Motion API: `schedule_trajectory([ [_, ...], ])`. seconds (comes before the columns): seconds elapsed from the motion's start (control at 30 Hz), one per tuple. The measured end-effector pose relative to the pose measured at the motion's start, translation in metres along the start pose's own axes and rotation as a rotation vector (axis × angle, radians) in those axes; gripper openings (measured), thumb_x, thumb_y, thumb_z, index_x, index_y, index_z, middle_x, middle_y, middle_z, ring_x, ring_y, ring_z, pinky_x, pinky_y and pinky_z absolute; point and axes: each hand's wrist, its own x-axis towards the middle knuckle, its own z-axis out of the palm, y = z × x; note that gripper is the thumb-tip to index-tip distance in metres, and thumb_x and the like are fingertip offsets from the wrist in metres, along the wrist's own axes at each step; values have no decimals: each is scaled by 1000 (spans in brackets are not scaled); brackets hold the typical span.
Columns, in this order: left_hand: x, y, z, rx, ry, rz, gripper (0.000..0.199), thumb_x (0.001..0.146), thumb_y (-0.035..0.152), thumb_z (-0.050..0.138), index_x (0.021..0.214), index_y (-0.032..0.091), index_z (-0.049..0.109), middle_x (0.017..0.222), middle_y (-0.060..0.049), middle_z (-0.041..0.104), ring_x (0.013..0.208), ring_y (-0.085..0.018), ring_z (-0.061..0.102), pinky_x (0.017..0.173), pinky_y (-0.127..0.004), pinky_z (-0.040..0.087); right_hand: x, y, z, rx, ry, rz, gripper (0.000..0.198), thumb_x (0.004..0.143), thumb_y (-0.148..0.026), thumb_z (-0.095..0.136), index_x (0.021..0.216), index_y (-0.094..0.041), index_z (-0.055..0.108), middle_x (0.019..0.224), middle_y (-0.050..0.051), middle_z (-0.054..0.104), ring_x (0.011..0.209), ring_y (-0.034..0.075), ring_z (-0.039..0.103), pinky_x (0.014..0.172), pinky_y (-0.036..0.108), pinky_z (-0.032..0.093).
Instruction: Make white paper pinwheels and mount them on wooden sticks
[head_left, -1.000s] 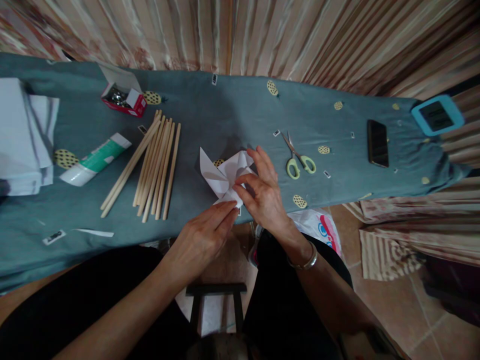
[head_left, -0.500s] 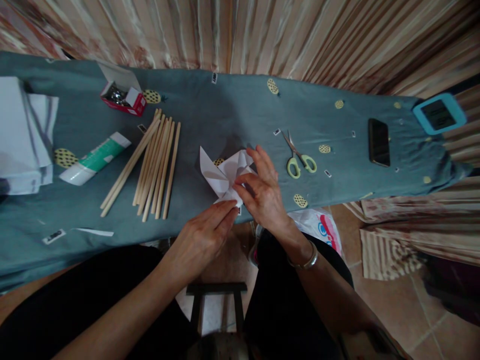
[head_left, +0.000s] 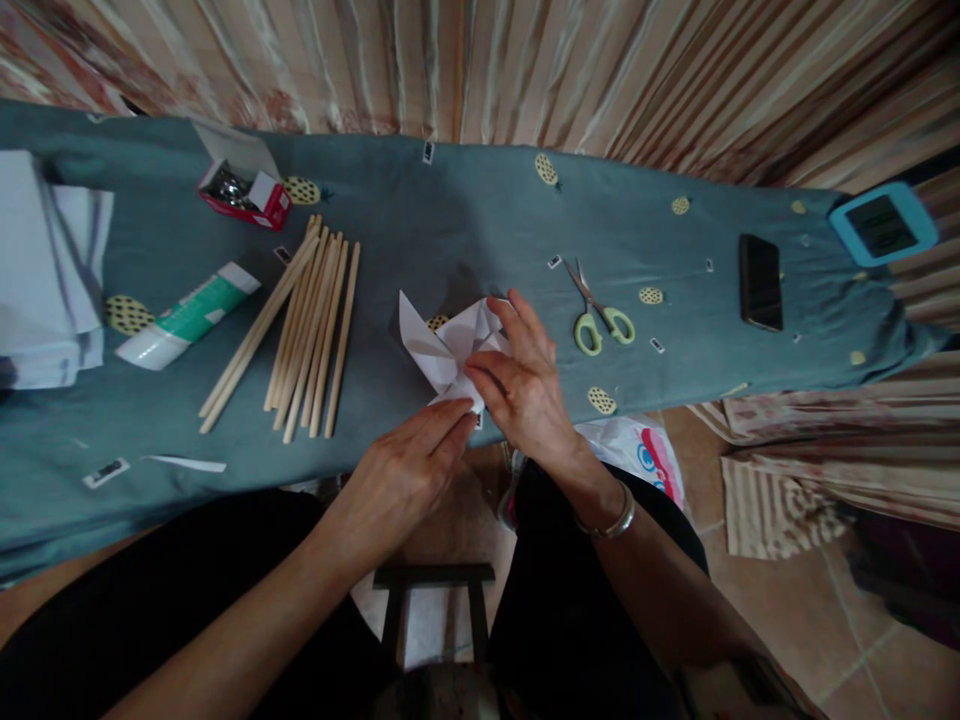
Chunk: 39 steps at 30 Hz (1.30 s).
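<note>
A folded white paper pinwheel rests near the front edge of the cloth-covered table, its left blade pointing up. My left hand grips its lower edge, fingers pressed together on the paper. With thumb and forefinger pinched at the centre, my right hand holds the pinwheel from the right; its other fingers lie over the upper right blade. Whether something small sits in that pinch is hidden. To the right lie scissors with green handles, blades slightly apart. Several wooden sticks are bunched to the left.
A red box of shiny metal pieces stands open at the back left. Nearby are a green-and-white tube, a paper stack and a paper strip. Further right lie a phone and a blue-framed device. Curtains hang behind.
Both hands stay on the pinwheel in almost the same place. The right fingers over the upper right blade have shifted slightly.
</note>
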Motion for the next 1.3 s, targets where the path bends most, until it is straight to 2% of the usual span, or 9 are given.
schedule_trajectory([
  [0.23, -1, 0, 0, -7, -21, -13, 30, 94, 10, 50, 123, 7, 56, 126, -17, 64, 117, -24, 63, 99, -39, 56, 0, -7, -7, -51, -54, -37, 25, 97, -24, 46, 90, -25, 69, 152, 1, 42, 150, 33, 20, 117, 56, 30],
  [0.47, 4, 0, -3, 7, 4, 1, 27, 93, 10, 51, 118, 6, 59, 119, -17, 66, 108, -25, 66, 94, -39, 58, -10, -13, -9, -149, -58, -102, 30, 97, -18, 42, 113, -27, 65, 151, 4, 46, 151, 29, 19, 118, 54, 28],
  [0.6, 7, 0, -3, 6, 18, 8, 27, 92, 9, 50, 117, 6, 60, 117, -17, 67, 106, -24, 66, 92, -39, 59, -12, -13, -4, -242, -55, -142, 27, 97, -18, 42, 110, -20, 65, 149, 11, 47, 150, 29, 22, 115, 52, 32],
  [0.83, 10, -7, -15, -79, 75, -57, 23, 94, 15, 52, 113, 13, 65, 112, -13, 70, 103, -22, 68, 90, -37, 59, -12, -9, 1, -219, -40, -154, 30, 97, -17, 39, 111, -20, 65, 145, 11, 52, 148, 28, 27, 113, 51, 36],
  [0.97, 8, -20, -26, -250, 132, -250, 18, 93, 26, 56, 102, 19, 70, 102, -7, 74, 96, -20, 70, 88, -35, 59, -12, -7, -1, -214, -54, -161, 32, 94, -14, 40, 112, -20, 66, 146, 11, 50, 149, 28, 25, 113, 50, 36],
  [1.07, 8, -25, -29, -527, 180, -561, 22, 88, 35, 63, 101, 19, 71, 102, -7, 75, 96, -23, 71, 90, -39, 58, -10, -7, -4, -186, -64, -169, 32, 91, -13, 43, 111, -17, 67, 148, 13, 48, 149, 31, 24, 113, 52, 35],
  [1.1, 9, -24, -30, -665, 217, -679, 30, 84, 36, 68, 108, 19, 69, 104, -8, 75, 99, -25, 71, 93, -41, 57, -10, -7, -5, -177, -66, -172, 32, 90, -12, 43, 110, -17, 67, 148, 14, 48, 149, 31, 24, 113, 53, 34],
  [1.2, 13, -18, -33, -1130, 345, -959, 74, 69, 33, 82, 135, 19, 51, 107, -11, 75, 108, -28, 69, 103, -47, 50, -7, -6, -7, -158, -69, -190, 31, 87, -11, 45, 109, -15, 68, 147, 16, 48, 148, 33, 24, 112, 54, 34],
  [1.3, 18, -12, -37, -1434, 397, -1058, 91, 62, 25, 86, 140, 19, 40, 101, -11, 76, 109, -29, 69, 108, -51, 44, -6, -4, -7, -154, -80, -223, 30, 86, -12, 46, 108, -13, 67, 146, 18, 47, 147, 34, 25, 111, 55, 35],
])
